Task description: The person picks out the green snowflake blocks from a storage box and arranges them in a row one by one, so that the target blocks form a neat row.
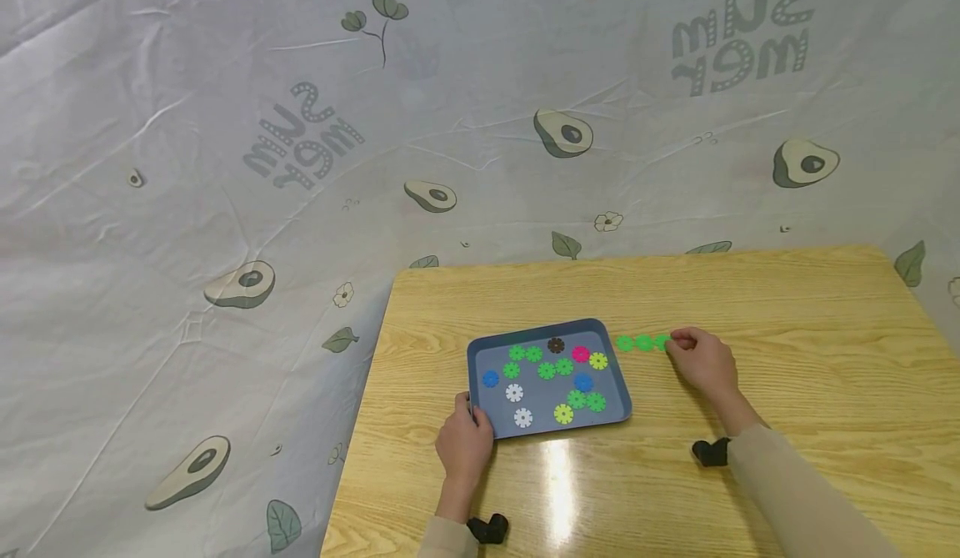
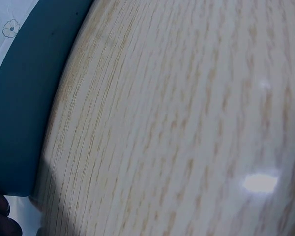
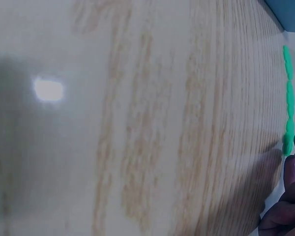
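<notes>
My left hand (image 1: 463, 441) grips the near left corner of a blue-grey tray (image 1: 543, 393), thumb at the rim. In the left wrist view the tray's wall (image 2: 27, 108) fills the left edge, with only fingertips (image 2: 0, 206) showing below it. My right hand (image 1: 705, 364), right of the tray, pinches the right end of a row of green notched plastic discs (image 1: 644, 342) on the table. Seen from the right wrist, the green row (image 3: 289, 101) is edge-on, fingertips (image 3: 292, 169) at its lower end. The fingers partly cover the end disc.
In the tray lie loose notched discs: several green ones (image 1: 547, 370), two blue (image 1: 491, 379), two white (image 1: 513, 393), two yellow (image 1: 563, 414), one pink (image 1: 581, 354) and one brown (image 1: 556, 345). A patterned curtain (image 1: 480, 124) hangs behind the wooden table (image 1: 810, 333).
</notes>
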Motion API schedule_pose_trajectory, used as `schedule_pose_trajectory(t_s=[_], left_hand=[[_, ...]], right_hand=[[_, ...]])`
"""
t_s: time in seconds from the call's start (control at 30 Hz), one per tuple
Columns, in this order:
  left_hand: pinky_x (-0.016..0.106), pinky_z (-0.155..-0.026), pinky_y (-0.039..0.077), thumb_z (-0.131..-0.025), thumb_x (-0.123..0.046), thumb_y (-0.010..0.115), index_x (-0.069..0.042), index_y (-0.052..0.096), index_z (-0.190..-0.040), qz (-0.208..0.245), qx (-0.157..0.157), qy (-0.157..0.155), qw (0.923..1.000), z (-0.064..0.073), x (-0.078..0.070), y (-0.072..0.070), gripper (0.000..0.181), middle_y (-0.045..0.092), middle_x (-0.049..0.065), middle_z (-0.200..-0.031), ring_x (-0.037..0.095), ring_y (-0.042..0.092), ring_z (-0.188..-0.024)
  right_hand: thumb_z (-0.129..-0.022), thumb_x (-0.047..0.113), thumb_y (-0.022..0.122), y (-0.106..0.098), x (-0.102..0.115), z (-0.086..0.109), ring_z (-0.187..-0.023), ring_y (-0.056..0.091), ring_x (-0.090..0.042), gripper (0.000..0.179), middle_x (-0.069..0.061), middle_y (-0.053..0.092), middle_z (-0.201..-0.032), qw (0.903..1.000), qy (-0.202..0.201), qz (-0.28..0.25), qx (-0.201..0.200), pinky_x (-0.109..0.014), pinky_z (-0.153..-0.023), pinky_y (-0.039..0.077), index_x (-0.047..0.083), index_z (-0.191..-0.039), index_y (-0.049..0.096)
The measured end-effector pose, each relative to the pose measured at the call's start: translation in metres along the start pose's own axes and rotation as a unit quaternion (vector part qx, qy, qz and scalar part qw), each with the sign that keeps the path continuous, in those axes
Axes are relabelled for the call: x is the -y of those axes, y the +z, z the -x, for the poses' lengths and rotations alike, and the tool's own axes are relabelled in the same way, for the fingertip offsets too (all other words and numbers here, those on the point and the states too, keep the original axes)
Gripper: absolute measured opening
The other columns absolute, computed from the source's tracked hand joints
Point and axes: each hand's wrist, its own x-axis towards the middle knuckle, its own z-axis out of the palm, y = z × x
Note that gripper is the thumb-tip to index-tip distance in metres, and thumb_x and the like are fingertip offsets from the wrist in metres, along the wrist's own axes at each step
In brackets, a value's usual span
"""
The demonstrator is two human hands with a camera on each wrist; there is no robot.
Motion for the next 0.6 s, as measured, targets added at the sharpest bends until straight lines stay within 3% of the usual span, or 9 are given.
schedule_pose_trajectory(t_s=[0.6], left_hand=[[0.036, -0.043, 0.034, -0.096, -0.019, 0.063, -0.008, 0.068, -0.117, 0.002, -0.004, 0.005, 1.0, 0.0, -0.002, -0.003, 0.024, 0.057, 0.001, -0.06, 0.014, 0.046, -0.045]], right_hand=[[-0.103, 0.029, 0.063, 0.007, 0.023, 0.006, -0.094, 0.065, -0.035, 0.04, -0.019, 0.069, -0.111, 0.9988, -0.047, -0.003, 0.009, -0.046, -0.076, 0.048, -0.001, -0.129, 0.067]])
